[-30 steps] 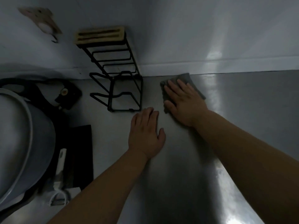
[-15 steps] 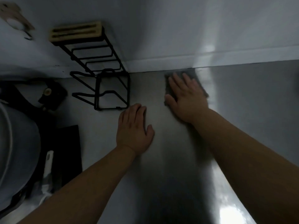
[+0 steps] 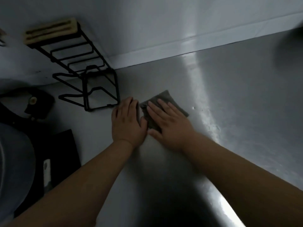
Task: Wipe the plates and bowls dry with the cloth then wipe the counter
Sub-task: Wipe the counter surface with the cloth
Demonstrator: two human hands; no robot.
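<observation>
Steel bench [image 3: 237, 99] fills centre frame, looks slick, glare streaks. Left hand [image 3: 127, 122] lies flat on bare bench, fingers straight, holding nothing. Right hand [image 3: 170, 126] just beside it presses flat on the grey cloth [image 3: 165, 98], mid frame. Cloth likely soft, light, limp; palm pressure suits it, or pinch an edge. Black wire rack [image 3: 88, 82] upper left. Left-edge items dark, cropped, unclear; no plates or bowls visible.

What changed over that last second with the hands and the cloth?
The right hand slid the cloth back from the wall toward the person and toward the left hand, so the two hands now lie nearly touching. Nothing was picked up or let go. The right hand still presses the cloth flat, the left still rests flat on the counter, and the rack stands where it was.
</observation>
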